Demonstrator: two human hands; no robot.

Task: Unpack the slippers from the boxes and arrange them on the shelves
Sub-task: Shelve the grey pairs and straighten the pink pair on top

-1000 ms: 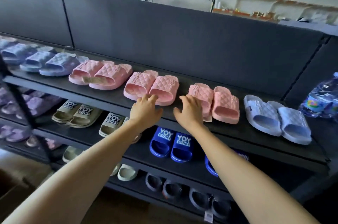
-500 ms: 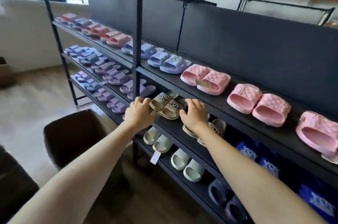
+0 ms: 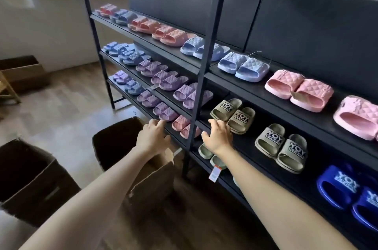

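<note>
Closest to us, both bare forearms reach out from the bottom edge. The left hand (image 3: 152, 137) hovers over the open cardboard box (image 3: 151, 184), fingers loosely curled and gripping nothing. A second open box (image 3: 36, 194) sits further left on the wooden floor.

Over to the right hand (image 3: 217, 137): thumb spread, fingers softly bent and empty, knuckles just beside the near end of an olive slipper pair (image 3: 233, 116). Whether it touches, we cannot tell.

That pair lies on the middle level of the black shelves (image 3: 245, 143), soles down, logo straps up, long axis running from the front edge to the back. A second olive pair (image 3: 282, 147) lies parallel just to its right, and the blue pair (image 3: 337, 186) beyond that lies the same way, strap mouths toward the front edge.

Up a level, we see the pink quilted pair (image 3: 300, 88) and the light blue pair (image 3: 243, 65), both set front to back, their open mouths facing the front edge.

Further off, the left-hand unit carries rows of purple slippers (image 3: 163, 78), all paired side by side along the same axis.
</note>
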